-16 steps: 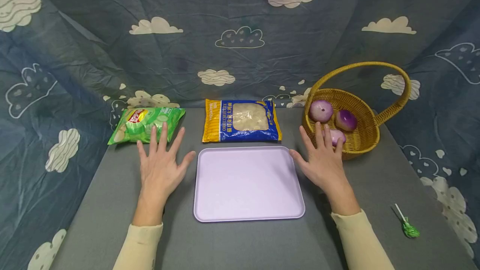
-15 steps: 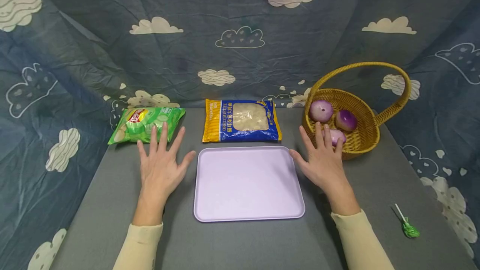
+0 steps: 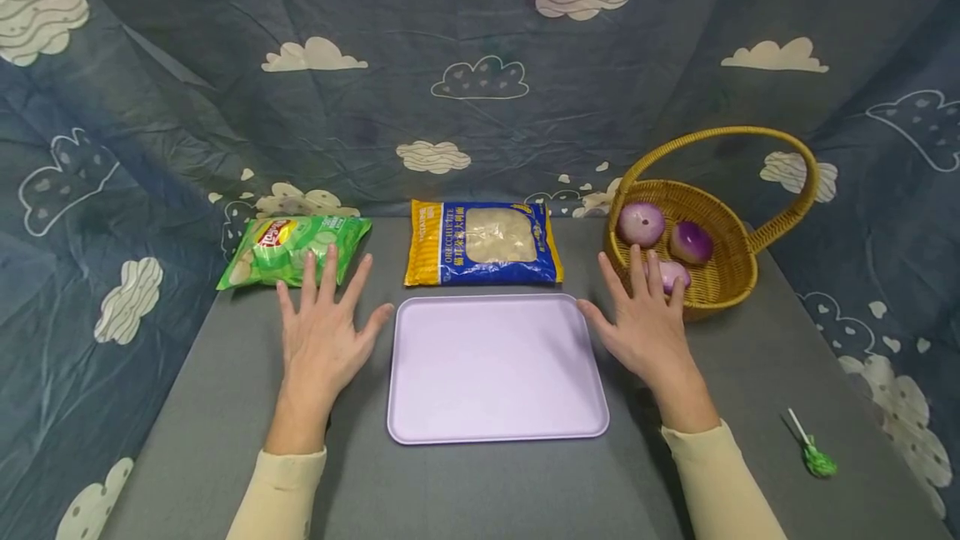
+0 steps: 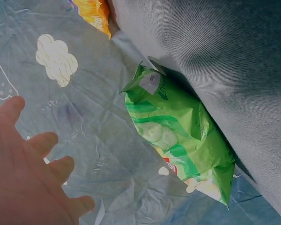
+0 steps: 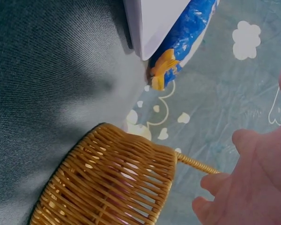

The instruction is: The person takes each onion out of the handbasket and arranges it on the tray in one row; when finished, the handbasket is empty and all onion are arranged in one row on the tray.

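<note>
My left hand [image 3: 322, 340] has its fingers spread and holds nothing. It is nearest to a green bag of potato chips [image 3: 292, 244], which shows apart from the fingers in the left wrist view [image 4: 187, 126]. My right hand [image 3: 647, 327], also spread and holding nothing, is in front of a wicker basket [image 3: 731, 273] with an arched handle. Three purple onions [image 3: 641, 224] lie in the basket; the fingers partly cover the nearest one. Between the hands lies a pale lilac tray [image 3: 498, 369]. Behind it is a blue and yellow bag of orecchiette pasta [image 3: 486, 244].
On the right side of the grey table [image 3: 480, 490] lies a lollipop [image 3: 813, 452] with a green wrapper and white stick. A dark blue cloth [image 3: 480, 15] with cloud prints hangs behind the table and along both sides.
The head view has shifted very slightly, so everything sits a few pixels off. Neither hand nor any object has visibly moved on the table.
</note>
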### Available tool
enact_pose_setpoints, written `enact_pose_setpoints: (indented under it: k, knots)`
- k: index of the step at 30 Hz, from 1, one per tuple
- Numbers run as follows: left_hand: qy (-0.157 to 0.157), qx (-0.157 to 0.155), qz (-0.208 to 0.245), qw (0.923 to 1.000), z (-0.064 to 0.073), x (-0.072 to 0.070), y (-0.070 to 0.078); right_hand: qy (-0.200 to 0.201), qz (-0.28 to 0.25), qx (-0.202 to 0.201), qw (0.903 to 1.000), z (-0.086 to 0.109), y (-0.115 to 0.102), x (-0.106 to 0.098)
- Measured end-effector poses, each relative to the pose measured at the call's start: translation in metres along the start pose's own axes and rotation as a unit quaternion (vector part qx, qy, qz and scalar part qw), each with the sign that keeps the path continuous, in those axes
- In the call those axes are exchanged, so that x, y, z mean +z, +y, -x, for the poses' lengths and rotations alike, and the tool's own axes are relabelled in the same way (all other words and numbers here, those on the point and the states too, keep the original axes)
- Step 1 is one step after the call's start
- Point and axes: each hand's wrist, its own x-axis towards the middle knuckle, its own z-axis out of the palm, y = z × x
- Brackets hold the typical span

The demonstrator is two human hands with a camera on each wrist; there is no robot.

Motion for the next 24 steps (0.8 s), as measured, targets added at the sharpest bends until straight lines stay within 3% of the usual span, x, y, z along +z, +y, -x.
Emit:
enact_pose_setpoints:
  k: [8,14,18,24]
  knots:
    - [-0.002,0.009,0.01,0.9999,0.002,0.001,0.001,0.007,-0.006,-0.002,1.0,0.001,-0.002,-0.003]
    - [-0.021,0.011,0.069,0.9973,0.003,0.004,0.005,0.018,-0.009,0.005,0.9998,0.001,-0.002,-0.009]
    - [-0.058,0.002,0.127,0.9902,0.004,0.005,0.008,0.036,-0.021,0.013,0.9991,0.0,0.001,-0.015]
    - [-0.114,-0.023,0.211,0.9705,0.005,0.008,0.006,0.066,-0.061,0.014,0.9958,-0.007,0.008,-0.023]
